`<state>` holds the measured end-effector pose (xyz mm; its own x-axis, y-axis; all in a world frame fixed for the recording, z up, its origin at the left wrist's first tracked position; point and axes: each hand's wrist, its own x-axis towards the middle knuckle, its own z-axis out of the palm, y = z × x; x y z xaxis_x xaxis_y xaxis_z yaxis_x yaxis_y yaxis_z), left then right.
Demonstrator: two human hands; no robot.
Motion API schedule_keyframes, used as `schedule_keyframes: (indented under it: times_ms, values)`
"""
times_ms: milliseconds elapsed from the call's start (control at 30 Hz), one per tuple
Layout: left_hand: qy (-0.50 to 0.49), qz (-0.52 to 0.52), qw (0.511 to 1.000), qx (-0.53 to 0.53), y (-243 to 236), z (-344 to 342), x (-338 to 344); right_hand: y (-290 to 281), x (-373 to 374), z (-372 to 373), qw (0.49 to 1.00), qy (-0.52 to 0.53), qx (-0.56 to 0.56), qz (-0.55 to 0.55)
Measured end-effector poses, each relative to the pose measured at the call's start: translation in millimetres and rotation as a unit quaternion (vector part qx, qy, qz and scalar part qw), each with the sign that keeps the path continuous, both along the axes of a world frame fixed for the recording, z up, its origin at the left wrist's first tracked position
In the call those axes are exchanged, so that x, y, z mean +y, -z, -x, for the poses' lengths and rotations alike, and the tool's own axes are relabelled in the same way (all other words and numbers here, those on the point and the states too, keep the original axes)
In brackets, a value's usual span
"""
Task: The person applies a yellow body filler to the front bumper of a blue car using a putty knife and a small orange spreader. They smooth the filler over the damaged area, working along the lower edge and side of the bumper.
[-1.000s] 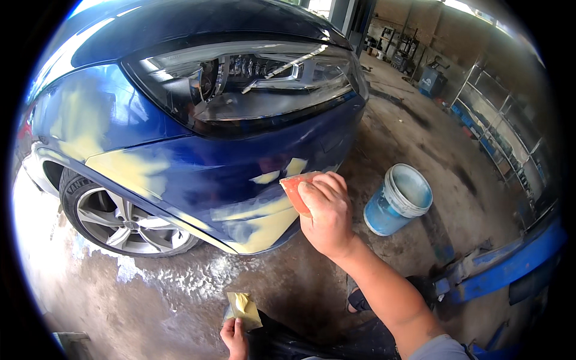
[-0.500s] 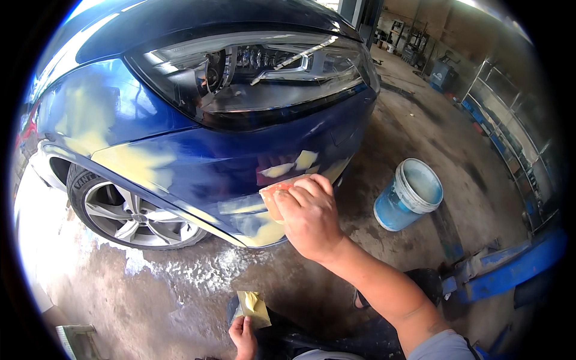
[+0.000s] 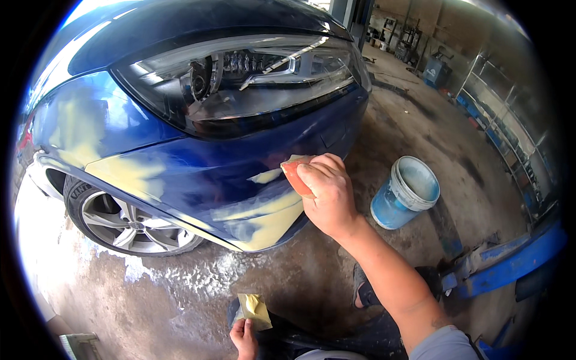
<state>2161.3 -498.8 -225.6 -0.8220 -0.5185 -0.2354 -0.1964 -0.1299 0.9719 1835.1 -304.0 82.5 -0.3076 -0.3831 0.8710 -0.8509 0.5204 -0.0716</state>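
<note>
My right hand (image 3: pixel 324 201) grips an orange spreader (image 3: pixel 296 176) against the dark blue bumper (image 3: pixel 240 159), over the small pale yellow patches below the headlight (image 3: pixel 252 78). Larger yellow filler patches (image 3: pixel 123 173) lie streaked along the bumper's lower part and the wheel arch. Low in the picture my left hand (image 3: pixel 243 336) pinches a thin flat board (image 3: pixel 262 318) with a lump of soft yellow paste (image 3: pixel 254 303) on it, held over my dark trousers. The part of the patch behind the spreader is hidden.
A blue-and-white bucket (image 3: pixel 391 204) stands on the stained floor right of the bumper. A blue metal lift arm (image 3: pixel 510 264) lies at lower right. A wheel (image 3: pixel 135 225) is under the car at left, a metal rack (image 3: pixel 501 120) at far right, and equipment along the back wall.
My right hand with the spreader went down and left half a second ago, and is now higher and further right on the bumper. My left hand with the board has stayed low, shifting slightly.
</note>
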Motion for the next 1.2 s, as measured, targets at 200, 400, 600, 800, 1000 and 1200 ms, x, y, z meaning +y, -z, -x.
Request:
schedule_keyframes:
  times_ms: [200,400,600,800,1000,1200]
  values:
    - [0.014,-0.016,1.0,0.017,-1.3,2.1,3.8,7.5,3.4,-9.8,0.998,-0.008,-0.027,-0.053]
    - [0.007,-0.01,0.999,0.036,-14.0,9.5,7.9,-1.0,-1.8,2.6,1.0,0.004,0.012,0.006]
    - [0.013,-0.027,0.998,0.048,-40.5,9.6,5.6,5.3,7.8,-15.2,0.998,-0.01,-0.043,-0.052]
    - [0.01,-0.075,0.989,0.13,-127.6,28.7,16.6,6.8,29.0,-93.8,0.971,-0.055,-0.224,0.07]
    - [0.072,0.034,0.979,0.187,-206.0,29.6,16.1,20.1,33.6,-189.4,0.96,-0.12,-0.231,-0.1]
    - [0.084,0.115,0.968,0.206,-230.9,27.5,20.8,29.4,14.4,-212.6,0.972,-0.102,-0.173,-0.119]
